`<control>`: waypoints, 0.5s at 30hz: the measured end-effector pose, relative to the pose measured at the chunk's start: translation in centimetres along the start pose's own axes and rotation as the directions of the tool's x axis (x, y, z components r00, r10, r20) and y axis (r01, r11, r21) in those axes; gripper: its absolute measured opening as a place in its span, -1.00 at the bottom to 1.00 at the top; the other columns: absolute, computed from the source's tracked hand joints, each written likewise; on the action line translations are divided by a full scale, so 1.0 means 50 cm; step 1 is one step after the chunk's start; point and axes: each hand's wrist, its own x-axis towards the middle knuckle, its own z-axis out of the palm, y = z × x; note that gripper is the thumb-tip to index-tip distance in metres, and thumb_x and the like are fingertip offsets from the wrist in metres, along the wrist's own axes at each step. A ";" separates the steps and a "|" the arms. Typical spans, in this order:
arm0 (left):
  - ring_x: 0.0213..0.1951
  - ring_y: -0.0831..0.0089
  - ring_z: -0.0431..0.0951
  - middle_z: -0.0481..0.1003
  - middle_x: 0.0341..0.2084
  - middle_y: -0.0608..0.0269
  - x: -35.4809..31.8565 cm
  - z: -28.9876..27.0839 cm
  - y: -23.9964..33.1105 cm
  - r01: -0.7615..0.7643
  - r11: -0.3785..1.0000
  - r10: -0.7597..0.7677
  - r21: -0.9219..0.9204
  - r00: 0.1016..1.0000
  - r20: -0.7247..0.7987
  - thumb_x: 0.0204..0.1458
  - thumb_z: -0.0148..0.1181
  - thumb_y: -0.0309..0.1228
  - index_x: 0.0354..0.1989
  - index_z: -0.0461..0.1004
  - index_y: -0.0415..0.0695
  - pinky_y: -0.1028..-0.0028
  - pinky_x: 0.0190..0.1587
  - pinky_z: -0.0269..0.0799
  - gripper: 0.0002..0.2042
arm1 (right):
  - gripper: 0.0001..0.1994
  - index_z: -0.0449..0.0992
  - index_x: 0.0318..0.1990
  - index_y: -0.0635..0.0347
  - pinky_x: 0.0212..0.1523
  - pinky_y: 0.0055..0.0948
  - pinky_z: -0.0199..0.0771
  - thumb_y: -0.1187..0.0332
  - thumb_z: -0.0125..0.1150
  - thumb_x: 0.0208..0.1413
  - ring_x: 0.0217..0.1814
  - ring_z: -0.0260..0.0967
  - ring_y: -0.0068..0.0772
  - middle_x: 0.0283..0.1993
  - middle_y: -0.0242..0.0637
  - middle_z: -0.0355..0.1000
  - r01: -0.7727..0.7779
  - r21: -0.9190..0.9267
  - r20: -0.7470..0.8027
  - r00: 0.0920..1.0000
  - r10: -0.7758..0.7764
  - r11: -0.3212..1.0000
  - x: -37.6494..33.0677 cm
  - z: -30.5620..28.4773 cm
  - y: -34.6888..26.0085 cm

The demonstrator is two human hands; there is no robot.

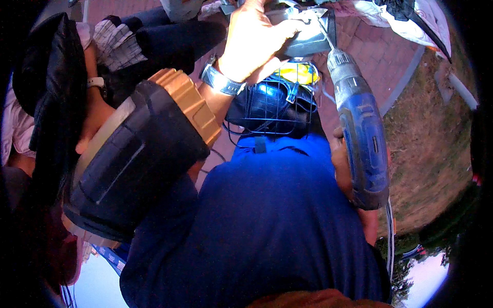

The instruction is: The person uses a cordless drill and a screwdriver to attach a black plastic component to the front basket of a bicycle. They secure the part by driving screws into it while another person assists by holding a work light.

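Observation:
My right hand (341, 167) is closed round the handle of a blue cordless drill (362, 133), mostly hidden behind its body. The drill's bit slants up to a small shiny metal piece (310, 16) on a dark box-shaped part (308, 47). Brightly lit, my left hand (251, 43) reaches over that part with its thumb stretched toward the metal piece. Its other fingers are partly cut off by the top edge, and what they grip is hidden. A watch (223, 80) sits on my left wrist.
Below the box-shaped part is a wire basket (277, 102) with a black bag and a yellow item (300, 73). A large black-and-gold flashlight (138, 159) fills the left foreground, next to another person's hand (97, 115). Brick paving (359, 66) meets dry grass (426, 154) at right.

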 end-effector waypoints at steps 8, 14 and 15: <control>-0.14 0.49 0.47 0.43 -0.15 0.25 -0.024 -0.011 -0.014 -0.268 0.959 0.278 0.090 0.953 -0.119 -0.03 0.37 -0.63 0.06 0.41 -0.24 0.48 -0.06 0.48 -0.56 | -0.83 0.54 -0.35 0.16 -0.42 -0.41 0.44 0.59 0.41 -0.05 -0.46 0.40 -0.50 -0.44 -0.37 0.47 -0.162 -0.067 0.040 0.986 0.165 0.985 -0.002 -0.015 -0.017; -0.12 0.30 0.51 0.47 -0.14 0.13 0.010 -0.061 -0.012 -0.406 0.736 0.524 0.542 0.848 -0.077 -0.03 0.40 -0.52 -0.07 0.51 -0.22 0.37 0.01 0.45 -0.67 | -0.84 0.56 -0.33 0.18 -0.37 -0.32 0.49 0.50 0.45 -0.04 -0.46 0.45 -0.35 -0.45 -0.31 0.50 0.234 -0.190 -0.001 0.971 -0.238 0.954 0.018 0.018 -0.004; -0.10 0.25 0.51 0.47 -0.14 0.10 0.014 -0.067 -0.012 -0.434 0.665 0.557 0.608 0.830 -0.017 -0.02 0.39 -0.50 -0.07 0.52 -0.22 0.34 0.02 0.44 -0.68 | -0.84 0.57 -0.33 0.19 -0.36 -0.31 0.49 0.49 0.46 -0.04 -0.46 0.46 -0.33 -0.45 -0.30 0.50 0.263 -0.197 -0.008 0.963 -0.270 0.944 0.019 0.025 -0.004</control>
